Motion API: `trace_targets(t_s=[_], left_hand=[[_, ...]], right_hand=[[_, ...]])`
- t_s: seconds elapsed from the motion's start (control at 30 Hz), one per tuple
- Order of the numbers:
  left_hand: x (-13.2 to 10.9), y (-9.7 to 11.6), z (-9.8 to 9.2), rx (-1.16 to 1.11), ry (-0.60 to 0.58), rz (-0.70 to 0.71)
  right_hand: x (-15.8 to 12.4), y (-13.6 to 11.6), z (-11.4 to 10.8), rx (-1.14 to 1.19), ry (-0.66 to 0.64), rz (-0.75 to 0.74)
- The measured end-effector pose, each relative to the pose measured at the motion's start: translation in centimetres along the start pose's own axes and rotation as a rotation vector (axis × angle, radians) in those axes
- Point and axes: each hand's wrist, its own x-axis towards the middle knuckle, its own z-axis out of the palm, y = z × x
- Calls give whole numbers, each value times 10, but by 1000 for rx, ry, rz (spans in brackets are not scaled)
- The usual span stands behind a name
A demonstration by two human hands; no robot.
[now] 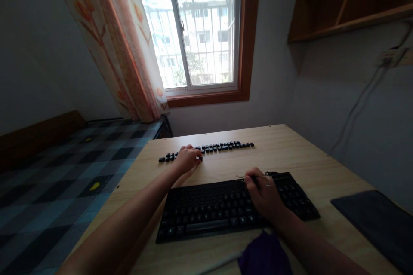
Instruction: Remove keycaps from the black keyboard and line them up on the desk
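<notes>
A black keyboard (209, 212) lies on the wooden desk (306, 159) in front of me. Beyond it, a row of loose black keycaps (226, 146) runs across the desk. My left hand (187, 157) reaches to the middle of that row, fingers curled down onto the keycaps. My right hand (263, 193) rests on the upper right part of the keyboard, fingers closed around a thin wire tool (269, 184) whose tip sits over the keys.
A dark mouse pad (380, 223) lies at the desk's right edge. Purple fabric (264, 255) shows at the bottom. A bed with a checked cover (64, 172) stands to the left. A window (200, 25) and a curtain (119, 47) are behind the desk, a wall shelf (348, 4) upper right.
</notes>
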Motion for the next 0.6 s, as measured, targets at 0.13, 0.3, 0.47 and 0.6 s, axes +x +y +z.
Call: trace_targets(t_s=[0.13, 0.3, 0.47, 0.6], left_hand=[[0, -2, 2, 19, 43, -8], [1, -5, 5, 11, 102, -53], [2, -3, 6, 31, 130, -98], [2, -3, 3, 21, 110, -114]], right_hand=[[1, -1, -2, -1, -6, -3], [1, -3, -3, -4, -9, -4], [2, -2, -3, -6, -6, -17], [2, -1, -2, 3, -4, -21]])
